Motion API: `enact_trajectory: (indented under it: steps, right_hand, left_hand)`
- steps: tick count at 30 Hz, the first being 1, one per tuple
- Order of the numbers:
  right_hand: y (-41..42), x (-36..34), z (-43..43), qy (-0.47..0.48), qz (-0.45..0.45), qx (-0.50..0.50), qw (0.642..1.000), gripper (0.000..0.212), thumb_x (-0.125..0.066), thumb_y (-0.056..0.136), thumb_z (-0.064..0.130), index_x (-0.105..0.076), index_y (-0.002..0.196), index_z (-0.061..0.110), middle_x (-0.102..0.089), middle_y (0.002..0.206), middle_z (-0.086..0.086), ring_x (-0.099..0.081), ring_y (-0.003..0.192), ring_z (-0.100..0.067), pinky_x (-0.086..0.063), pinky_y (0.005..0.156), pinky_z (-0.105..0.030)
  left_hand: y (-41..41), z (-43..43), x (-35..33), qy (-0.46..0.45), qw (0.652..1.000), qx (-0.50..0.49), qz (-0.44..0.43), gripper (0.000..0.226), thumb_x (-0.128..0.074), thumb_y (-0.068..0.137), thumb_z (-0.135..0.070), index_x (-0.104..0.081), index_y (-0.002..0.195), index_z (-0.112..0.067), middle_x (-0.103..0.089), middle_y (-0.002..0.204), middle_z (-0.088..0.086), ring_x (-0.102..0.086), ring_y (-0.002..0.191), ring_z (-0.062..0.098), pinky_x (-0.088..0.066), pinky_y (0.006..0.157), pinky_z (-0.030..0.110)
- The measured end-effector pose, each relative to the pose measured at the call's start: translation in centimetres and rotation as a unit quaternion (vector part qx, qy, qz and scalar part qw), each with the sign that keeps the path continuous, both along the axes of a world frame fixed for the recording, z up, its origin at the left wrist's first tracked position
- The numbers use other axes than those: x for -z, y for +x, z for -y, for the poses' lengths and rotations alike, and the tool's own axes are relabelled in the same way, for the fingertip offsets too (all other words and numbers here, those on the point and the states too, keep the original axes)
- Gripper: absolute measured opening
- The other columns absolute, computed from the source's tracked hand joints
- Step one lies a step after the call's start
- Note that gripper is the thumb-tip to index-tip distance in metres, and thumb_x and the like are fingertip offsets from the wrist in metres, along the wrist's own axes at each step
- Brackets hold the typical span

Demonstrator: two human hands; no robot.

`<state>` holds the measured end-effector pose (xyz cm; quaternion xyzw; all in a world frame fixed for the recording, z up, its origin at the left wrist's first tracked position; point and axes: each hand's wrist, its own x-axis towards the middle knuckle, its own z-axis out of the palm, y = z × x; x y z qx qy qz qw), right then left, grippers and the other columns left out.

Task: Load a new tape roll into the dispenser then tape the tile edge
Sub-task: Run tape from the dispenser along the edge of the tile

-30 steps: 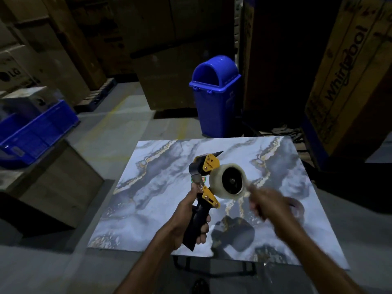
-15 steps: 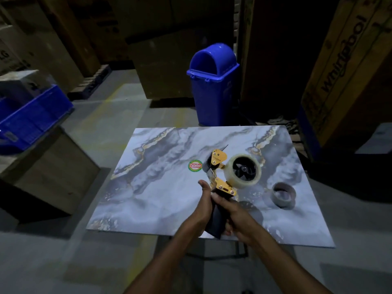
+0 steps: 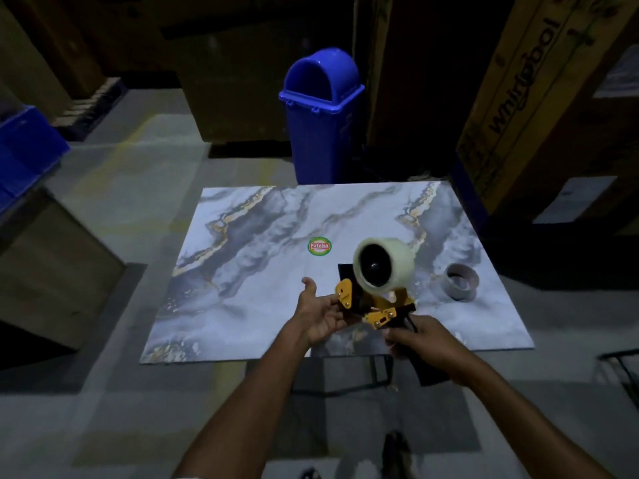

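Note:
A yellow and black tape dispenser (image 3: 377, 311) is held above the near part of the marble-patterned tile (image 3: 262, 271), which lies flat on a stand. A clear tape roll (image 3: 397, 259) sits on the dispenser's hub, its open side facing me. My right hand (image 3: 423, 342) grips the black handle, whose end sticks out below the hand. My left hand (image 3: 320, 311) is palm up with the thumb raised, its fingertips touching the yellow plate at the dispenser's front. An empty grey tape core (image 3: 461, 281) lies on the tile to the right.
A round green and red sticker (image 3: 319, 246) sits near the tile's middle. A blue swing-lid bin (image 3: 323, 112) stands behind the tile. Tall cardboard cartons (image 3: 539, 98) rise at the right and back. A blue crate (image 3: 24, 157) is at the left.
The dispenser passed from my left hand's grip on the handle to my right hand. It turned so the roll now faces me, and my left hand moved to its front.

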<state>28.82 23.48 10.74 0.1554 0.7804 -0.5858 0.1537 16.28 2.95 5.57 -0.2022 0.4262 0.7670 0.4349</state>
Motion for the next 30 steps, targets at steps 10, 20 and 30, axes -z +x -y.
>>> enact_trajectory:
  steps: [10, 20, 30]
  right_hand:
    - [3.0, 0.6, 1.8, 0.179, 0.031, -0.070, 0.981, 0.037, -0.068, 0.079, 0.047, -0.068, 0.078, 0.010, -0.074, 0.071, -0.007, -0.072, 0.071, -0.025, -0.056, 0.077, -0.051]
    - [6.3, 1.4, 3.7, 0.227, -0.018, -0.079, 0.970, 0.027, -0.066, 0.087, 0.038, -0.061, 0.073, 0.015, -0.069, 0.067, -0.007, -0.066, 0.061, -0.013, -0.053, 0.065, -0.042]
    - [12.9, 5.4, 7.2, 0.252, -0.018, 0.001, 0.968, 0.027, -0.070, 0.088, 0.017, -0.049, 0.080, 0.032, -0.046, 0.065, 0.017, -0.051, 0.063, 0.001, -0.035, 0.053, -0.009]
  left_hand:
    - [-0.1, 3.2, 1.4, -0.107, 0.988, 0.112, -0.013, 0.031, -0.053, 0.101, -0.034, -0.059, 0.087, -0.006, -0.059, 0.073, 0.009, -0.066, 0.071, 0.023, -0.064, 0.079, 0.044]
    - [-1.1, 4.0, 0.0, -0.317, 0.890, 0.263, -0.193, 0.017, -0.058, 0.092, 0.002, -0.059, 0.076, -0.003, -0.066, 0.068, 0.013, -0.067, 0.048, 0.014, -0.055, 0.051, 0.025]
    - [-0.8, 3.2, 1.7, -0.299, 0.847, 0.291, -0.330, 0.009, -0.071, 0.083, 0.004, -0.078, 0.087, 0.008, -0.069, 0.061, 0.012, -0.060, 0.047, 0.012, -0.047, 0.050, 0.022]
